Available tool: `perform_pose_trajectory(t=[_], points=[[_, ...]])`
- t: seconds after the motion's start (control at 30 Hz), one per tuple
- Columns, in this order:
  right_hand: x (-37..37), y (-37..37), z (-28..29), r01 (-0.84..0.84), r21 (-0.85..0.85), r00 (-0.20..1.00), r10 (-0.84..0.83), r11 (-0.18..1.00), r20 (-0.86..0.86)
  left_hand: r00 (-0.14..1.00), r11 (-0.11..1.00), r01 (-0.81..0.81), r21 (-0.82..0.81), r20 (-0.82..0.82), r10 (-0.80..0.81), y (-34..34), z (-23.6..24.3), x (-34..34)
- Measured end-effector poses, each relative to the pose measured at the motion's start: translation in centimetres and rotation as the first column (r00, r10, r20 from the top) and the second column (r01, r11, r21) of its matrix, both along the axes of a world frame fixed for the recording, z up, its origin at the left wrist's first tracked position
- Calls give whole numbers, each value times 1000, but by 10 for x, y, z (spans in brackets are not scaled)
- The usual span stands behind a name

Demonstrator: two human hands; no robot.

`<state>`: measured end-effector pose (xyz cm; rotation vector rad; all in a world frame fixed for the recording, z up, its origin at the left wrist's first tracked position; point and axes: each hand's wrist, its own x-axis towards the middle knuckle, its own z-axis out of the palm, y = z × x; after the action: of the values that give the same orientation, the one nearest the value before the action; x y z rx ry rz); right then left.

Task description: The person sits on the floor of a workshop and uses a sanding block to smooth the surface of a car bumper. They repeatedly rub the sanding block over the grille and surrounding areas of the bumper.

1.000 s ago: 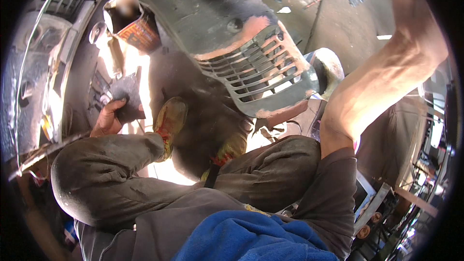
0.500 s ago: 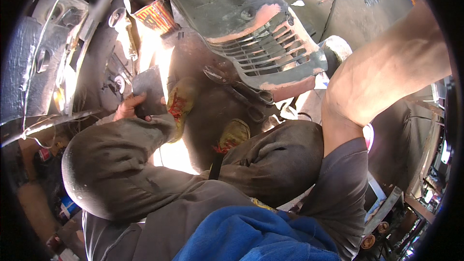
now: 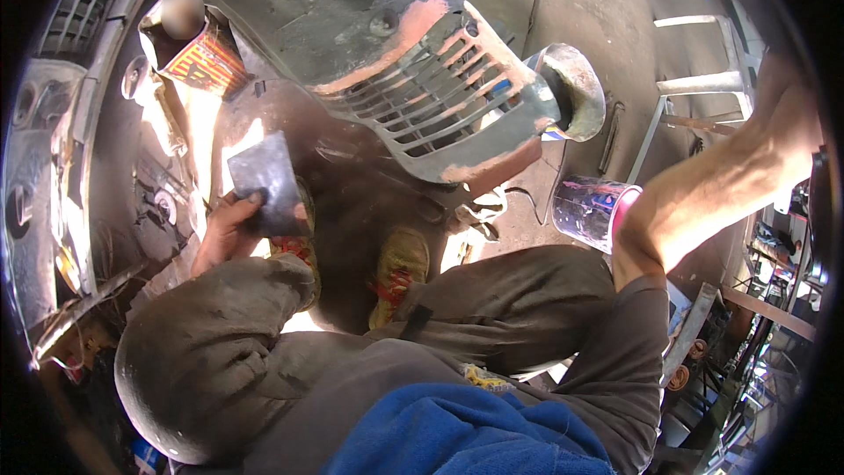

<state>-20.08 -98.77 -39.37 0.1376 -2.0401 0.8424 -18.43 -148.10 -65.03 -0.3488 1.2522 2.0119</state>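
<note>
A dark grey, flat rectangular plate [image 3: 268, 183] is gripped in my left hand [image 3: 230, 222], the thumb lying over its face. The plate is held above my left shoe, beside my bent left knee; I cannot tell what it is made of. My right arm [image 3: 703, 193] reaches out to the upper right, and its hand is lost beyond the dark rim. In front of me lies a grey vehicle bumper panel [image 3: 360, 88] with a slatted grille and pinkish patches along its edges.
An open tin [image 3: 209, 62] with orange and red stripes stands at the far left. A purple-and-pink bucket [image 3: 585, 208] sits near my right knee, with a hollow metal piece [image 3: 587, 92] beyond it. A pale chair frame [image 3: 701, 84] is at the right.
The view has shifted to the right, bringing the bucket and chair frame in. My left hand has raised the plate, and it now shows more fully. My right arm is still stretched out.
</note>
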Motion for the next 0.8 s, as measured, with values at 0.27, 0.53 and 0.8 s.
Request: perform_pose_trajectory(t=[0.27, 0.53, 0.8], points=[[20, -12, -45, 105, -118, 980, -82, 987, 183, 901, 954, -295, 47, -319, 295, -43, 9, -79], [20, -14, -37, 270, 40, 904, -268, 962, 332, 820, 903, -414, 114, -384, 424, -2, 32, -136], [21, -44, -35, 332, 181, 809, -378, 926, 450, 788, 855, -477, 204, -331, 519, 5, 20, -148]])
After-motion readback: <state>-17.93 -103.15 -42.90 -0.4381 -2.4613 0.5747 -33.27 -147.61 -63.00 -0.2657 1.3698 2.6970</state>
